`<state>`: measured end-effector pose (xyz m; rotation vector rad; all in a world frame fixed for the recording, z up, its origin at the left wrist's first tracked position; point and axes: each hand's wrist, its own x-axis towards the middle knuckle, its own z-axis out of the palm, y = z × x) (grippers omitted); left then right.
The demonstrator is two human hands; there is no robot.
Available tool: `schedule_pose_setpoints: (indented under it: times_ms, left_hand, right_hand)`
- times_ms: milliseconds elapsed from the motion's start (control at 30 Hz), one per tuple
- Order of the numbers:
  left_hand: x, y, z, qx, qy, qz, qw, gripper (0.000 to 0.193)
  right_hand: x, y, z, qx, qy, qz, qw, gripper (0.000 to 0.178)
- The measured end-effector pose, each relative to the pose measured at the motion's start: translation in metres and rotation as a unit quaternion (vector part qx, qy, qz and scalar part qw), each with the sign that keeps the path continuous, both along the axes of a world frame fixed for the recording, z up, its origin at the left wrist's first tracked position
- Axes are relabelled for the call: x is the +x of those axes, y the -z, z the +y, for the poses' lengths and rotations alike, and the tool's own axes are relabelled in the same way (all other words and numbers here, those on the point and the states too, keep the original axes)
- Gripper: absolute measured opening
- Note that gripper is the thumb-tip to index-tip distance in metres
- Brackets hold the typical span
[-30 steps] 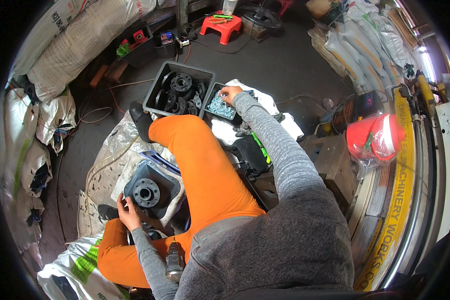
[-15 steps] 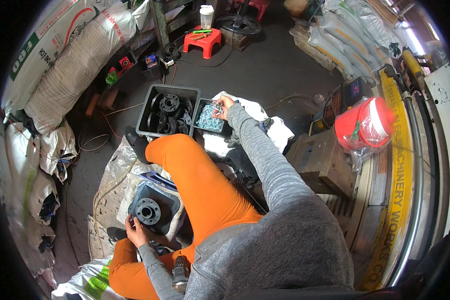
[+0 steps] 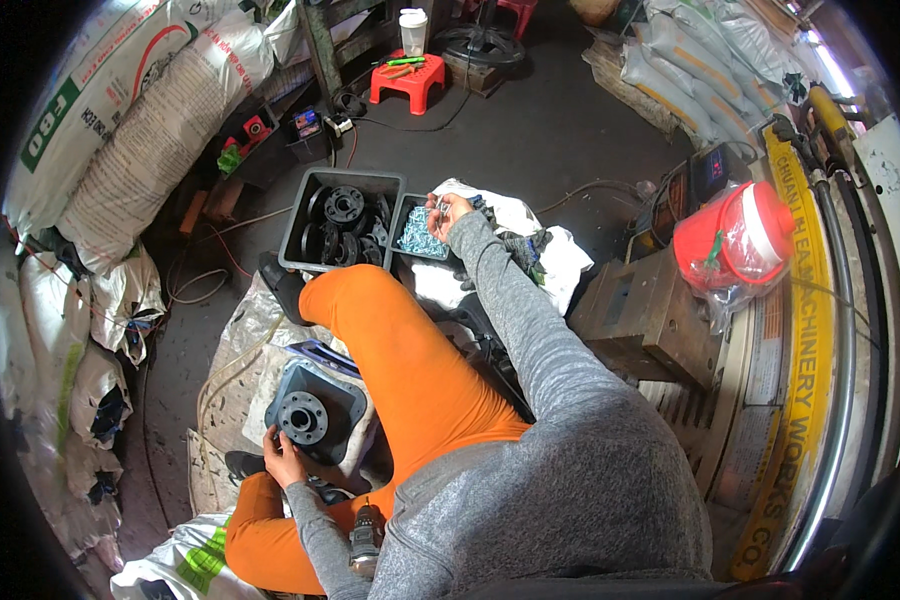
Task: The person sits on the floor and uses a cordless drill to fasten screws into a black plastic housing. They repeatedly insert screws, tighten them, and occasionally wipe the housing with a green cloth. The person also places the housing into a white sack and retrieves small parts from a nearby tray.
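My right hand [image 3: 449,216] is above a small grey bin [image 3: 406,204] of bluish-silver screws [image 3: 419,236], its fingers pinched on a few screws. To the lower left, my left hand [image 3: 284,460] rests by the near-left edge of a grey tub [image 3: 346,395], thumb and fingers apart. Its fingertips are close to a round dark metal flange [image 3: 303,417] with a central hole and a ring of smaller holes; whether they touch it I cannot tell. A cordless drill [image 3: 366,542] lies by my lap, near my left forearm.
A larger grey bin [image 3: 292,238] with several black round parts adjoins the screw bin. White cloth [image 3: 567,268] lies to its right. Beyond are a red stool [image 3: 425,84] with tools and a cup, a red jug [image 3: 720,240] at right, and stacked sacks [image 3: 160,140] at left.
My right hand has lifted slightly and drawn its fingers together over the screws. The left hand stays by the flange. The whole view has shifted a little.
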<state>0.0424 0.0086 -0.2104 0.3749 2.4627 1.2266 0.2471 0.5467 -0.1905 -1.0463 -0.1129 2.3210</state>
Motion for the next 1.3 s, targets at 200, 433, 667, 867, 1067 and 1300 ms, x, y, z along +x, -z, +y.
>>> schedule_pose_setpoints:
  times_ms: [200, 433, 667, 867, 1067, 1300]
  left_hand:
    - [-0.003, 0.008, -0.003, -0.002, 0.007, 0.011, 1.000, 0.025]
    - [0.000, 0.001, 0.000, 0.010, 0.014, 0.000, 1.000, 0.025]
    - [0.002, -0.004, 0.003, 0.010, 0.002, -0.020, 1.000, 0.025]
    - [0.003, -0.001, 0.004, 0.014, 0.001, -0.041, 0.999, 0.023]
    - [-0.002, 0.011, -0.002, 0.023, 0.008, -0.048, 0.999, 0.023]
    - [-0.002, 0.010, -0.002, 0.005, 0.003, -0.056, 0.998, 0.022]
  right_hand:
    - [0.002, 0.009, -0.005, 0.037, -0.049, 0.040, 0.997, 0.030]
    - [-0.006, 0.013, -0.012, 0.096, -0.014, -0.006, 0.995, 0.029]
    - [-0.007, 0.032, -0.001, -0.012, 0.042, 0.037, 0.998, 0.021]
    - [-0.011, 0.022, -0.007, -0.023, 0.070, 0.050, 0.996, 0.021]
    - [-0.014, 0.016, -0.008, 0.028, 0.016, -0.036, 0.999, 0.026]
    - [-0.009, 0.006, -0.007, 0.053, 0.005, 0.005, 0.999, 0.031]
